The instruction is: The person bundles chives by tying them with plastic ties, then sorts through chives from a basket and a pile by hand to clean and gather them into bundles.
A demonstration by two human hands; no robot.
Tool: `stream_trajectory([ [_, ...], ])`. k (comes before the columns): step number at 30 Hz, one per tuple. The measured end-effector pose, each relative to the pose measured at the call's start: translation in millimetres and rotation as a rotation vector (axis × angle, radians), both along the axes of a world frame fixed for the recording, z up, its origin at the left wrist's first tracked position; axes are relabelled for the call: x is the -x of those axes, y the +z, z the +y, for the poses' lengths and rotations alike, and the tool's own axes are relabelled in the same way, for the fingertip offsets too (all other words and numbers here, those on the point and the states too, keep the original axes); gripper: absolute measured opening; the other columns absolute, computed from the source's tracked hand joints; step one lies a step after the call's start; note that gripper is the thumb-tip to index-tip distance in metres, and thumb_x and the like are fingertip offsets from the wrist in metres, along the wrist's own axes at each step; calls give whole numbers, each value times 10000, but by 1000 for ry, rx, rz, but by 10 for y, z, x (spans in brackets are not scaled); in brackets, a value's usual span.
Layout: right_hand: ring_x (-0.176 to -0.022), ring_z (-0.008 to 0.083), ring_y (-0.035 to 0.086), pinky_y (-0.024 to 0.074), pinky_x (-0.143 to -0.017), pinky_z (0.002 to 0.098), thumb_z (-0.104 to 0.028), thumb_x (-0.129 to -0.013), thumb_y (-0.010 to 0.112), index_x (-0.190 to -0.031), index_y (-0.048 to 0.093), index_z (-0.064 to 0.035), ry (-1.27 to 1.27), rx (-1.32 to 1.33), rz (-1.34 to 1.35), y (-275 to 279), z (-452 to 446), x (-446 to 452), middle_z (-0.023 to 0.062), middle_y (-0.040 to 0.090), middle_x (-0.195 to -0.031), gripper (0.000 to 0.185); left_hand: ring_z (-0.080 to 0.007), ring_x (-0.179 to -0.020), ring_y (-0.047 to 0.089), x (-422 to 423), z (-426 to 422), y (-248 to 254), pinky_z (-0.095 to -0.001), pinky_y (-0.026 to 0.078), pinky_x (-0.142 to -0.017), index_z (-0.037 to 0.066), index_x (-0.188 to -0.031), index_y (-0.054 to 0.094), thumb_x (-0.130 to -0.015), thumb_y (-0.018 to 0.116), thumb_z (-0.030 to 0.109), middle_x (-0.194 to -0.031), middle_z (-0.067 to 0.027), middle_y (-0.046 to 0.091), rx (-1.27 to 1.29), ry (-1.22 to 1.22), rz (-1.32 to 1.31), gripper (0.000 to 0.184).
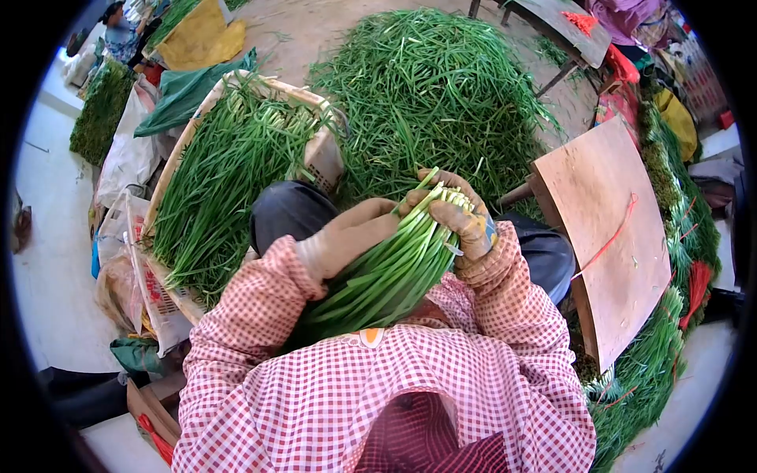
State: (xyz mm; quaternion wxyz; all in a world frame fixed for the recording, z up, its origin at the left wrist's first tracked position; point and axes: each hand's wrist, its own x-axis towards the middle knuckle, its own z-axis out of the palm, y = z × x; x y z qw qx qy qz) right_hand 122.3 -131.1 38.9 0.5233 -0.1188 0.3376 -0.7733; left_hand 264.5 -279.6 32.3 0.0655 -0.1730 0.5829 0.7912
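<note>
A bunch of garlic chives [386, 276] lies across my lap, its pale cut ends up to the right and its green leaves trailing down to the left. My right hand [465, 217], in a soiled work glove, is closed around the pale ends. Gloved as well, my left hand [355, 232] rests along the upper side of the bunch, its fingers bent in against the stalks near the right hand. One stalk pokes up above the right-hand fingers. The left fingertips are partly hidden, so their exact grip is hard to see.
A crate [209, 102] full of chives stands on the left. Ahead, a large heap of loose chives [430, 94] covers the floor. A wooden board [611, 236] with a red tie [611, 240] is on the right, beside stacked bundles [643, 394]. A person [122, 35] sits far left.
</note>
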Motion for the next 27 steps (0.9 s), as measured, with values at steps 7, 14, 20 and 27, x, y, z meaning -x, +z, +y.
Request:
stream_trajectory([
  [7, -984, 222, 616, 508, -874, 348, -97, -793, 669, -1281, 489, -25, -127, -66, 201, -170, 217, -25, 104, 636, -1056, 525, -56, -797, 529, -18, 411, -123, -222, 453, -713, 52, -1005, 599, -935, 558, 314, -881, 15, 592, -110, 243, -116, 274],
  [14, -1016, 294, 605, 509, -893, 446, -103, -785, 671, -1305, 429, -66, -69, 161, -38, -30, 209, 16, 112, 626, -988, 575, -88, -837, 543, 101, 321, -140, -229, 470, -763, 27, -1078, 586, -923, 582, 303, -915, -15, 601, 98, 116, -162, 317],
  [20, -909, 259, 619, 520, -849, 435, -253, -878, 592, -996, 570, -44, -405, 328, 154, 872, 210, 710, 97, 631, -853, 241, -179, -956, 569, -114, -451, 922, -327, 461, -872, 5, -1147, 534, -849, 583, 146, -1049, -94, 602, 264, 442, 277, 333],
  [27, -710, 134, 624, 515, -609, 253, -158, -806, 732, -1005, 542, -62, -432, -47, 819, -197, -563, 1326, 36, 616, -815, 291, -156, -790, 636, -138, -496, 770, -255, 504, -693, 20, -965, 636, -791, 666, 8, -896, -81, 665, 1215, 663, 624, 177],
])
